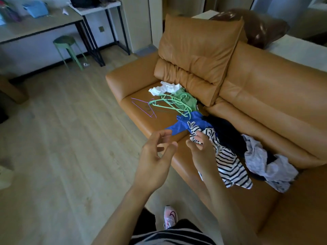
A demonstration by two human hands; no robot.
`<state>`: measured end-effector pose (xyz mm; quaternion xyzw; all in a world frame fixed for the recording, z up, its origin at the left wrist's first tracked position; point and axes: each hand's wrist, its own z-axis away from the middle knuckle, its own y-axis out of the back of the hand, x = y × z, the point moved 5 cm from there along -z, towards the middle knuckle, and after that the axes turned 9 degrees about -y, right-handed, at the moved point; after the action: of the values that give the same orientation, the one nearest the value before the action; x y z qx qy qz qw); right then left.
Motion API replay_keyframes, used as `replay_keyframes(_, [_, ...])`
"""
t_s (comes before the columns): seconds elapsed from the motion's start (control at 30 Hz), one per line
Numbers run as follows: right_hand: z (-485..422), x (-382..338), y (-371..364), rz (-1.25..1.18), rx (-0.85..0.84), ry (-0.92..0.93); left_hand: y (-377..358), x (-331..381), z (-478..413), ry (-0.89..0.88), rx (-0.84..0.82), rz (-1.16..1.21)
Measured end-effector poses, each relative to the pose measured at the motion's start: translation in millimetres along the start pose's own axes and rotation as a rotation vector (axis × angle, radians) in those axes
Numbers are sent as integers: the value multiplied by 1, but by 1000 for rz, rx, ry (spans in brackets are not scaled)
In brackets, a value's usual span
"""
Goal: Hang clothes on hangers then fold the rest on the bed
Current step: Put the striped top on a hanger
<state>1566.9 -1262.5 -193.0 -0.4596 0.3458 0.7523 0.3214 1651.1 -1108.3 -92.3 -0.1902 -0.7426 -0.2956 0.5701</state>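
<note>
A heap of clothes lies on the tan leather sofa (256,96): a striped garment (228,165), a blue one (184,125), a dark navy one (228,135), a pale grey-white one (261,160), a green one (185,99) and a white one (166,88). Green hangers (172,104) rest on the green garment, and a thin purple hanger (144,107) lies beside them on the seat. My left hand (155,156) hovers in front of the sofa edge, fingers loosely curled and holding nothing. My right hand (201,151) is just at the striped garment's near edge, fingers spread, gripping nothing.
A large tan cushion (196,55) leans on the sofa back, a dark brown one (256,23) behind it. A green stool (68,48) and black-legged tables (40,23) stand at the far left on the wood floor (62,138). My shoe (169,216) is near the sofa.
</note>
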Motion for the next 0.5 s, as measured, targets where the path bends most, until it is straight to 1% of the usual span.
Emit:
replay_keyframes(0.07, [-21, -2, -14, 20, -6, -28, -4, -16, -30, 20, -40, -1])
replay_keyframes(0.17, [-53, 1, -27, 25, 40, -72, -12, -40, -75, 58, -111, 19])
replay_keyframes(0.37, [-118, -5, -38, -24, 202, -169, -35, -62, -178, 37, -362, 51])
replay_keyframes(0.5, [-145, -3, -35, -109, 346, -245, -61, -74, -235, 15, -534, -12])
